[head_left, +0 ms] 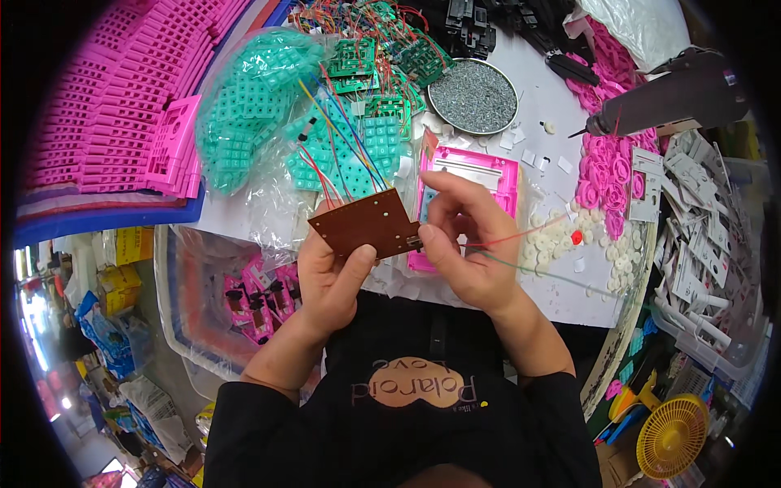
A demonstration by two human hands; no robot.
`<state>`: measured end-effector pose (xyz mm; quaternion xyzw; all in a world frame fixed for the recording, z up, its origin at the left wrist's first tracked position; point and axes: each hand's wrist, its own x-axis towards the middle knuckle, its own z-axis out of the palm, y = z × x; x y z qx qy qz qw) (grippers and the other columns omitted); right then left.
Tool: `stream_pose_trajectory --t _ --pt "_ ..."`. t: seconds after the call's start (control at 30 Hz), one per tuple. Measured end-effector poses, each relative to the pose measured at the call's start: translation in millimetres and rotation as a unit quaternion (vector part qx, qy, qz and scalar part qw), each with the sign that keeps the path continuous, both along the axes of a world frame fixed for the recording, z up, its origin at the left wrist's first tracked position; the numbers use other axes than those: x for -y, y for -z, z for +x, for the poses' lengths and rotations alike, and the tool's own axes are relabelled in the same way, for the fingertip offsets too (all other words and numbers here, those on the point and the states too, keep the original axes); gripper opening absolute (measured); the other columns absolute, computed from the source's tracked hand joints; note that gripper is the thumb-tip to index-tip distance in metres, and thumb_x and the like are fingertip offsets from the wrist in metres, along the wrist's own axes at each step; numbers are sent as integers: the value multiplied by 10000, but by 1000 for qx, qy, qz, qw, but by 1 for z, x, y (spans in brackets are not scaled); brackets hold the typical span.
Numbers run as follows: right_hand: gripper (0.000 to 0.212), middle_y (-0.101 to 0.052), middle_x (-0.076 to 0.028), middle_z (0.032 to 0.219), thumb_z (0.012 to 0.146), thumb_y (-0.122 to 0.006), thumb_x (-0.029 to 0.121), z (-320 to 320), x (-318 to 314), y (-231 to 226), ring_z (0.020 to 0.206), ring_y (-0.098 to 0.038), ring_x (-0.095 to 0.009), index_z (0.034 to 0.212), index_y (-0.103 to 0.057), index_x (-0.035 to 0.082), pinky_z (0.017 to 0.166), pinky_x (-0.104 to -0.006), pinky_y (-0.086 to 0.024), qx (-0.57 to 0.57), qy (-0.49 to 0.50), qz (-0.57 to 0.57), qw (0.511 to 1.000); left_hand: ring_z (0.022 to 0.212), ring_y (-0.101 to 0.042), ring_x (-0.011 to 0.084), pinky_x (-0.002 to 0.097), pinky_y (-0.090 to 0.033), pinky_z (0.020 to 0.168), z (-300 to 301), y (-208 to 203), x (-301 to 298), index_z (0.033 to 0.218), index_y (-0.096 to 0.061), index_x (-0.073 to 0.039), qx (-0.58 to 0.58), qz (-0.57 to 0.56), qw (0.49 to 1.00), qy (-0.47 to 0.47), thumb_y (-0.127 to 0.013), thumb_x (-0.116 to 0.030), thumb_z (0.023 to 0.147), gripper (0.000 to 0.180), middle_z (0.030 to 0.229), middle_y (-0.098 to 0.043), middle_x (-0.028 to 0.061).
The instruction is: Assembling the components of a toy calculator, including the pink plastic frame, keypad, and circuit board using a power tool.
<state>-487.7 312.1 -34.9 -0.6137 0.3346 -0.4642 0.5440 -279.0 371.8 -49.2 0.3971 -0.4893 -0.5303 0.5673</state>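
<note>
My left hand (332, 281) is closed on a brown circuit board (362, 225), thumb across its lower edge. Several coloured wires run up from behind the board. At the board's right corner sits a small dark part (414, 242), and my right hand (470, 244) pinches there with thumb and fingers. A red wire and a green wire trail out to the right from that hand. Behind it, a pink plastic casing (508, 175) lies on the table, partly covered by the hand. Teal rubber keypads (382, 142) lie beyond the board.
A round tray of small screws (473, 96) stands at the back. Stacked pink shells (98, 106) fill the far left, beside a bag of teal keypads (252, 98). At right are an electric screwdriver (667, 98), pink rings (606, 183), white round pieces (622, 260) and a bin of white parts (700, 236).
</note>
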Motion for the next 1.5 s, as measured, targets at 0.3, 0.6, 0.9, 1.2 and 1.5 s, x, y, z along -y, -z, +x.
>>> stream_pose_trajectory --t 0.3,0.6,0.9,1.2,1.5 --pt "245 -644 -14 827 980 -635 64 -1 -15 17 637 -512 -35 1204 -678 -26 565 -200 -397 105 -84 172 976 1084 -696 271 303 -578 826 5 -12 12 1439 -406 66 -127 57 982 126 -515 -76 1019 457 1244 -633 183" --pt "180 -497 -14 586 1003 -618 87 -24 -85 23 470 -435 -87 863 -507 64 437 -240 -363 227 85 320 916 685 -583 115 264 -482 581 -1 2 -15 1324 -464 40 34 78 989 125 -447 20 1029 296 1056 -680 162" --pt "943 -619 -180 1223 806 -809 454 -170 -113 -16 1181 -571 -282 1518 -403 -12 950 -400 -506 -330 315 -69 887 859 -679 373 436 -541 715 -4 -14 -5 1066 -654 -63 289 -28 907 304 -675 -145 920 169 930 -698 130" --pt "276 -676 -48 980 897 -764 100 -64 -17 3 896 -645 -115 1114 -654 -30 788 -273 -509 -113 -126 215 962 766 -668 59 239 -503 619 -11 2 -9 1063 -668 7 158 141 950 231 -706 -73 948 146 902 -735 54" --pt "488 -690 -63 1023 929 -711 49 -53 61 2 815 -665 -87 1383 -538 0 666 -243 -549 -163 -159 231 946 616 -581 52 246 -440 557 -8 3 34 913 -668 7 308 129 935 119 -701 -80 952 100 718 -654 19"
